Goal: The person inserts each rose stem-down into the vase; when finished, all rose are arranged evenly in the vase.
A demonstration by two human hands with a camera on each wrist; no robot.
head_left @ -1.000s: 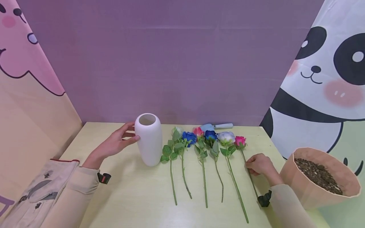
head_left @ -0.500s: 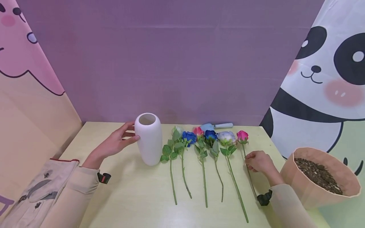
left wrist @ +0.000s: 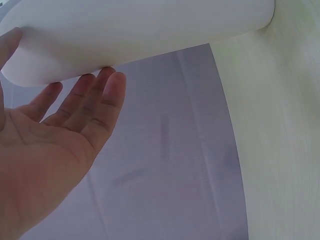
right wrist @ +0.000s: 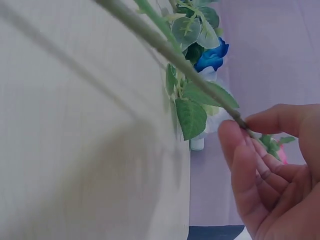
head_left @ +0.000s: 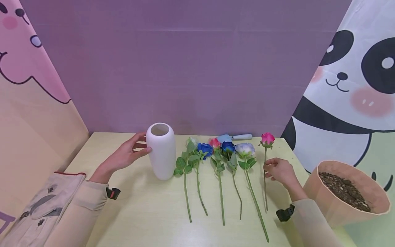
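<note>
A tall white vase [head_left: 161, 151] stands upright at the left of the flower row. My left hand [head_left: 124, 152] touches its left side with extended fingertips, the thumb on the near face; in the left wrist view the fingertips [left wrist: 115, 85] meet the vase wall [left wrist: 140, 30]. My right hand [head_left: 280, 171] pinches the stem of a pink rose [head_left: 267, 139] between thumb and fingers. The rose stands nearly upright, bloom on top. In the right wrist view its stem [right wrist: 175, 55] runs diagonally from the fingers, and the bloom is mostly hidden behind them.
Several flowers lie in a row, among them a blue rose [head_left: 205, 150] and a pale lilac flower [head_left: 245, 149]. Behind them lies a small trowel [head_left: 242, 136]. At right stands a peach pot [head_left: 321, 195] of soil; patterned cloth [head_left: 40, 206] lies at left.
My right hand has drawn the pink rose up from lying beside the lilac flower; its bloom moved up and right, and its stem now stands steeper. The left hand and vase have stayed put.
</note>
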